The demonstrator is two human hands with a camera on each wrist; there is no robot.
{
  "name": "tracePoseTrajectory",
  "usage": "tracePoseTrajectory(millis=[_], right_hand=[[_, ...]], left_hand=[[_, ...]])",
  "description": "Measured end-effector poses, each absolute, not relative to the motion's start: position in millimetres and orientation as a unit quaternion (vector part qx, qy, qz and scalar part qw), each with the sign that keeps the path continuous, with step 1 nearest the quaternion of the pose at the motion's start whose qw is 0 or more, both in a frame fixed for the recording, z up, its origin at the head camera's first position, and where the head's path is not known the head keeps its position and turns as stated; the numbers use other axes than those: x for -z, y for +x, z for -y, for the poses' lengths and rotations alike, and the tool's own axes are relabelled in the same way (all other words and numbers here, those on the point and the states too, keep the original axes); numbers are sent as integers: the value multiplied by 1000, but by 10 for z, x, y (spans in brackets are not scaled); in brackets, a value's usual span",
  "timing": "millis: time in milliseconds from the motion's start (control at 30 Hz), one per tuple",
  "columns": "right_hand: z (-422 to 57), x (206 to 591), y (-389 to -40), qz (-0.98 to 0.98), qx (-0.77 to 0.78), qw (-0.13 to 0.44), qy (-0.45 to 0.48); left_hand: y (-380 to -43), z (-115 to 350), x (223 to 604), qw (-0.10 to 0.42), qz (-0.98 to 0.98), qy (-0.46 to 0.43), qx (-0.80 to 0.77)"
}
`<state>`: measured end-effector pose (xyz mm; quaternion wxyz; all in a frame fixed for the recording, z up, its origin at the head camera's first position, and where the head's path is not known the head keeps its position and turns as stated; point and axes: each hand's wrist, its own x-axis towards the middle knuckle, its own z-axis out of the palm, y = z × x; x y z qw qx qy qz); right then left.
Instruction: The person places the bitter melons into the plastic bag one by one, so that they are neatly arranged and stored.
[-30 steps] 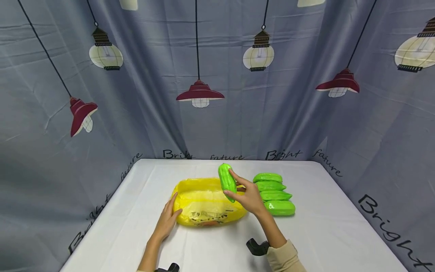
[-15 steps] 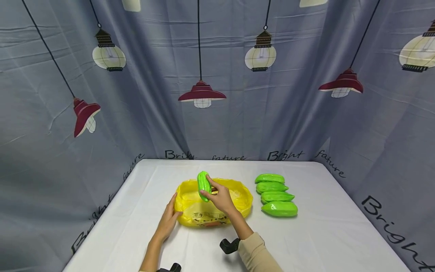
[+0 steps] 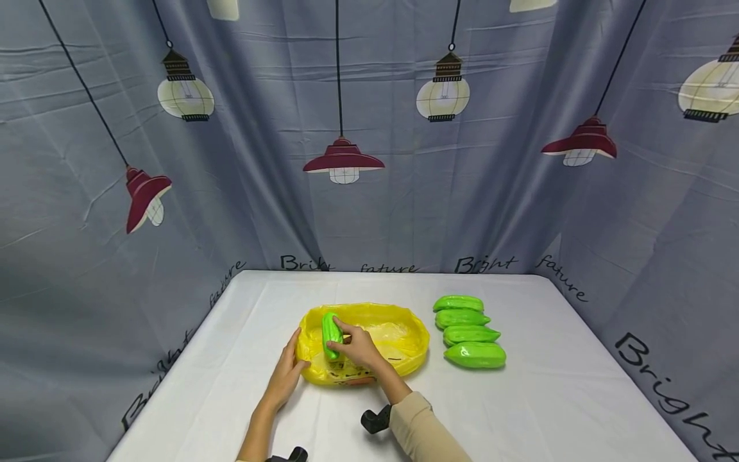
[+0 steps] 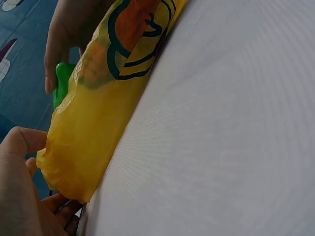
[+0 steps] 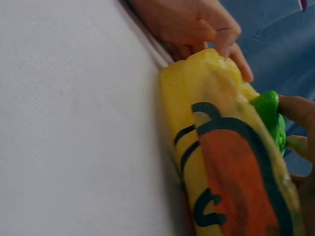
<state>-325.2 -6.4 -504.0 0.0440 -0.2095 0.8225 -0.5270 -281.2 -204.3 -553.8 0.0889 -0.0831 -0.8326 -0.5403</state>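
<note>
An oval container covered in printed yellow plastic bag [image 3: 407,356] sits on the white table. My left hand [image 3: 283,372] grips its left end; in the left wrist view, the fingers bend around the bag's edge. My right hand [image 3: 359,350] pinches a glossy green bitter melon [image 3: 330,333] between thumb and fingers, upright over the container's left part. The right wrist view shows the melon's knobbly green surface [image 5: 269,110] behind the bag wall, which hides its lower end. Whether the melon touches the container's floor cannot be seen.
Several more green bitter melons [image 3: 470,333] lie in a column on the table to the right of the container. White cloth [image 3: 548,398] covers the table. A grey curtain [image 3: 381,218] with printed lamps hangs behind it. Black camera mounts [image 3: 376,419] are on both wrists.
My right hand has carried the bitter melon leftward across the container and lowered it into the opening. The left hand has kept its hold on the left end.
</note>
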Motion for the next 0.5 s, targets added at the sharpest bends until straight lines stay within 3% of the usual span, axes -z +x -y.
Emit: tracePoseTrajectory(millis=[367,500], right_hand=[[207,5115,-3260,-833,494,98,-229],[239,5120,-3275,-826,499,107,-239]], left_hand=[[-2658,1971,5249,85,828,-93,546],[-2704,1993,5329,82,838,-84,533]])
